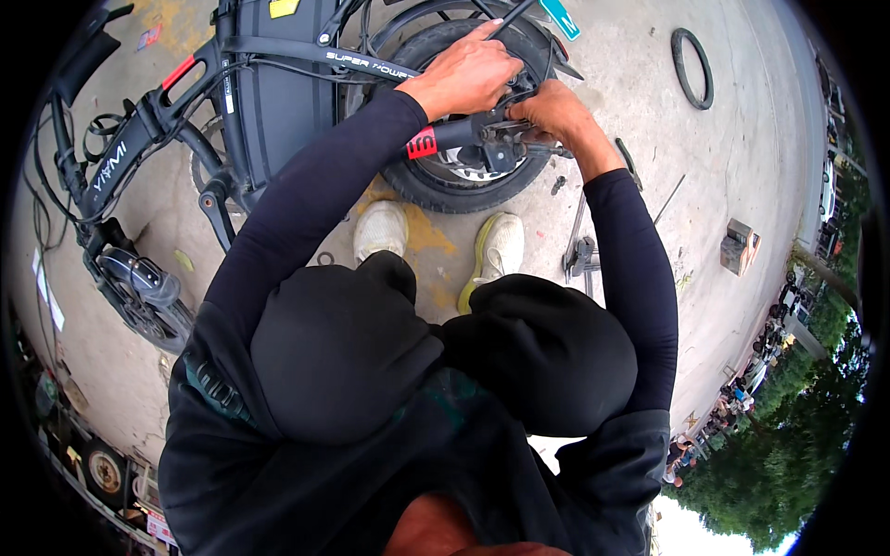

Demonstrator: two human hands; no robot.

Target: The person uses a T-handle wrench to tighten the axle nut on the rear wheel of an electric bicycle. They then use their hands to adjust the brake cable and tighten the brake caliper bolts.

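Note:
A black electric bike lies on its side, its rear wheel (464, 198) in front of my feet. My left hand (464, 76) is over the upper part of this wheel, index finger stretched toward a black bar. Its other fingers are bent, and what they grip is hidden beneath the hand. At the wheel's hub, my right hand (558, 116) has thumb and fingers closed on a small part that I cannot make out. Just below the fingers are a metal bracket and the black frame tube with a red band (422, 143).
A worn tyre (692, 69) lies on the concrete at the upper right. Right of my shoes are a metal tool (583, 258) and a thin rod (669, 199). A small block (739, 247) stands farther right. The bike's front wheel (153, 296) is at left.

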